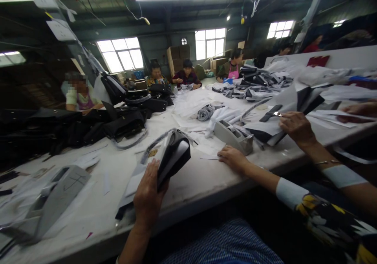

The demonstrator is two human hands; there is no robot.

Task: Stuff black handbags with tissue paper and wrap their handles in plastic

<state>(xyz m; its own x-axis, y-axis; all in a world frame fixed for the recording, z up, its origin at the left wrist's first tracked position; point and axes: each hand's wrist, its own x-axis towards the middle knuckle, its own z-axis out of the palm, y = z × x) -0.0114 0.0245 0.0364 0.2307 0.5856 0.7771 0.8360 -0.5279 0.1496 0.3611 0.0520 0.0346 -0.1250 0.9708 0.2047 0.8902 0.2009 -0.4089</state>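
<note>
My left hand [147, 195] grips a black handbag [176, 158] near the front edge of the table. Its fingers lie along the bag's pale-covered side, and the thumb is on the dark side, partly hidden. White sheet material covers part of the bag, and its handle [156, 140] looks wrapped in a greyish cover. The bag stands tilted on the tabletop. My right hand is out of view. To the left is a grey tape dispenser [63, 195]. Another grey tape dispenser [234, 136] stands to the right, beyond the bag.
At my right, a co-worker's hand [234, 160] rests by the dispenser; their other hand [297, 128] holds a strap on a covered bag [271, 126]. Black bags [123, 122] pile up at left. A wrapped roll [205, 112] lies mid-table [200, 177]. Several people sit across.
</note>
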